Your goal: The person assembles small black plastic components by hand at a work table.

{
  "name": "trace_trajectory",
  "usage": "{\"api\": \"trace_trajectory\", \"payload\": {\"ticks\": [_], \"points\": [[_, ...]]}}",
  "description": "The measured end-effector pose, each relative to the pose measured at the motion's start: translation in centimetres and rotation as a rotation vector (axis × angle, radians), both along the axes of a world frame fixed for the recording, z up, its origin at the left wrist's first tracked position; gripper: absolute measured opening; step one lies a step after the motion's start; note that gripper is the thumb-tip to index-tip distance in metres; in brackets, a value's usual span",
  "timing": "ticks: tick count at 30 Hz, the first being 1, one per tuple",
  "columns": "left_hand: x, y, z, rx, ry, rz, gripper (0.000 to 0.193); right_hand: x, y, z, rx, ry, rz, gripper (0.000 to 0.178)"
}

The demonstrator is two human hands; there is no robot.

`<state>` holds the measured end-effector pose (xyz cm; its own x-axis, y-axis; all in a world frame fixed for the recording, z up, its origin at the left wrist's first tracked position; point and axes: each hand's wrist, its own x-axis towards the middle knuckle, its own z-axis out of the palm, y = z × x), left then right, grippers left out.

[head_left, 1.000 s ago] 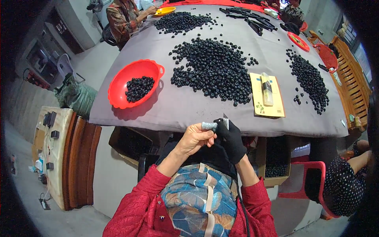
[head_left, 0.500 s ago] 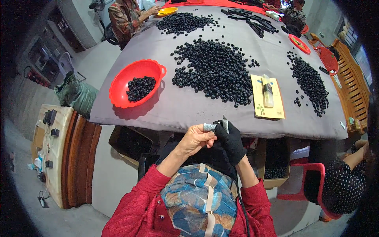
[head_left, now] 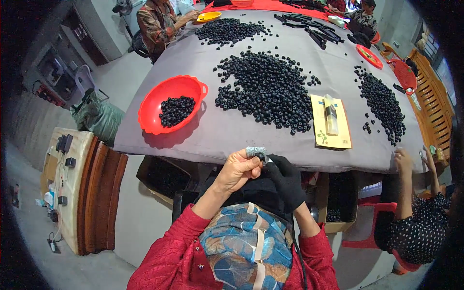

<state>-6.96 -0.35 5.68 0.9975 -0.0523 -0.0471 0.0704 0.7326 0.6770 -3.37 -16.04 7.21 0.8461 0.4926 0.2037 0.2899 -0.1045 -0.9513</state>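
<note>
My bare left hand (head_left: 237, 171) is closed just off the table's near edge, a grey speckled wrap on its index finger. Pinched between thumb and wrapped finger is a small black ring-shaped piece (head_left: 261, 157). Against it presses my right hand (head_left: 286, 180), in a black glove, fingers closed on a small knife, of which only a bright bit of the blade (head_left: 268, 159) shows. Beyond lies a large pile of black ring-shaped pieces (head_left: 266, 89). To its left stands a red scalloped bowl (head_left: 151, 104) with more such pieces inside.
A yellow card (head_left: 321, 137) with a clear tube (head_left: 331, 115) on it lies right of the pile. Further piles of black pieces (head_left: 382, 106) sit right and far left. At right a co-worker in dotted clothing (head_left: 418, 232) reaches over the table edge (head_left: 217, 157); others sit beyond.
My gloved hand has turned and come down, bringing the blade from pointing up to against the black piece. The co-worker at right has raised both hands to the table.
</note>
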Motion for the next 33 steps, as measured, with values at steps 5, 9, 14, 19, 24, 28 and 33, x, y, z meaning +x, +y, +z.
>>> {"api": "trace_trajectory", "payload": {"ticks": [5,9,14,19,24,28,33], "points": [[-0.1,0.0,0.2,0.021,-0.022,0.001,0.018,-0.5,-0.1,1.0,-0.08,-0.241,0.046,0.028],[-0.2,-0.1,0.2,0.008,-0.019,0.012,0.017,-0.7,-0.2,1.2,-0.106,-0.401,0.053,0.031],[-0.2,-0.5,0.1,-0.052,0.011,0.004,0.015,-0.3,-0.2,0.3,-0.081,-0.289,0.049,0.035],[-0.3,-0.6,0.2,-0.081,0.006,0.0,0.014,-0.5,-0.3,0.7,-0.064,-0.396,0.069,0.04],[-0.3,-0.5,0.4,-0.083,0.014,0.004,0.011,-0.5,-0.3,0.8,-0.062,-0.343,0.077,0.042],[-0.3,-0.4,0.3,-0.067,0.007,-0.012,0.011,-0.2,-0.4,0.0,-0.07,-0.332,0.072,0.042],[-0.5,-0.4,0.9,-0.035,0.031,0.02,0.014,-0.3,-0.4,0.6,-0.055,-0.411,0.11,0.043]]}}
